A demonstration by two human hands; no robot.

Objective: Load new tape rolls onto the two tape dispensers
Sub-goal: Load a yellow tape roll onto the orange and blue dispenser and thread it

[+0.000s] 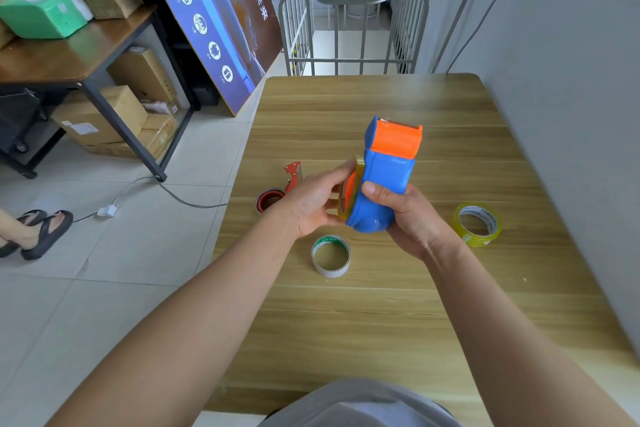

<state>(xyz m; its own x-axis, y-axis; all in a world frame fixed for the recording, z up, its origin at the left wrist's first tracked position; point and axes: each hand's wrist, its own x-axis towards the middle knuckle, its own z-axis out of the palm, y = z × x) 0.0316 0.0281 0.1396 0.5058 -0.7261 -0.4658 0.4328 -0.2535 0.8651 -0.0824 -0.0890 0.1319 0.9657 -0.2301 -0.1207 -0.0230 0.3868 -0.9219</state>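
Observation:
I hold a blue and orange tape dispenser point(388, 177) above the wooden table point(381, 322). My right hand point(412, 218) grips its blue body from the right. My left hand point(311, 204) presses a yellowish tape roll point(349, 198) against the dispenser's left side; only the roll's edge shows. Behind my left hand lies a red metal dispenser point(294, 177) with a red-cored roll point(268, 201) beside it, partly hidden. A white cardboard core point(330, 255) with a green inner print lies on the table below my hands. A clear yellowish tape roll point(478, 224) sits to the right.
A grey wall point(571, 114) runs along the table's right edge. A metal cage trolley point(353, 28) stands beyond the far edge. A leaning blue poster point(214, 17), a desk with boxes point(69, 52) and another person's sandalled feet point(38, 229) are at left.

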